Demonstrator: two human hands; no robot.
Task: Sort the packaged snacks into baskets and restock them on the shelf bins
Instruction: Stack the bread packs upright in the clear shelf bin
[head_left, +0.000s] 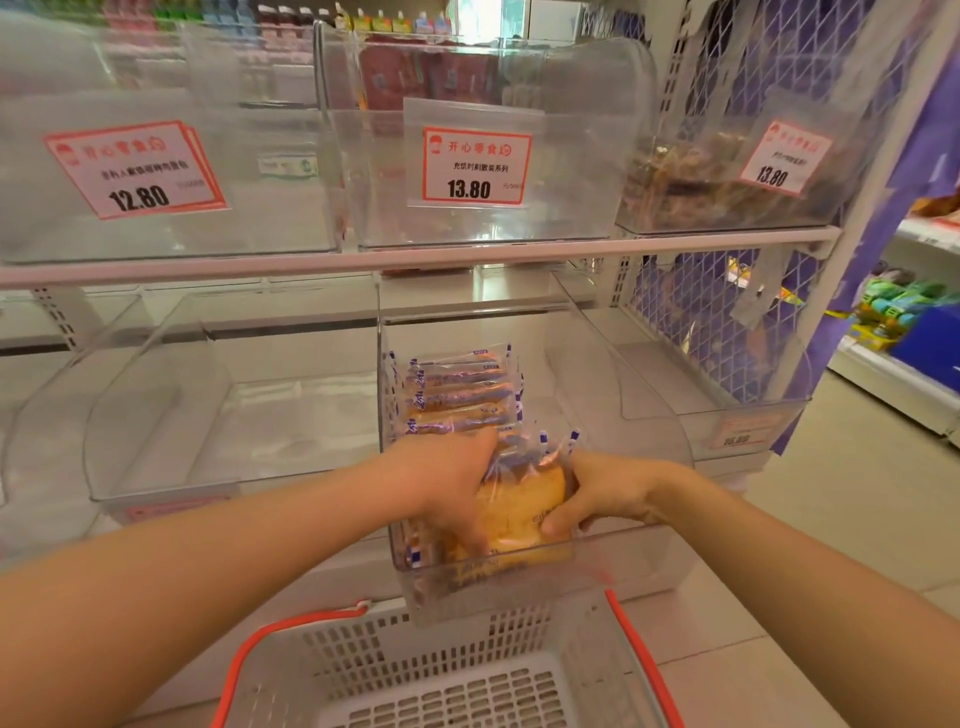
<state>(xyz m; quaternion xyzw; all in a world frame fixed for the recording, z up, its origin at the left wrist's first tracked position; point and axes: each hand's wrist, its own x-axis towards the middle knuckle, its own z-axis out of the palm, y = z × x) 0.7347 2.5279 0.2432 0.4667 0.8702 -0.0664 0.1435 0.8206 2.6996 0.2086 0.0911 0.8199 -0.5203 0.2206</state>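
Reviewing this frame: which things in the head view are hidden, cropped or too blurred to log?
- Front of the held snack pack: covered by the left hand and right hand; print unreadable.
- Lower-shelf price label: blurred behind the clear bin wall.
- Basket: near half cut off by the bottom edge; contents there unknown.
- Upper right bin: brown contents blurred, type unclear.
- Price tags' small print: too small.

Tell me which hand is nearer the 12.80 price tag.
Left. The left hand grips the bread packs' left side, on the tag's side; the right hand grips their right side, farther away.
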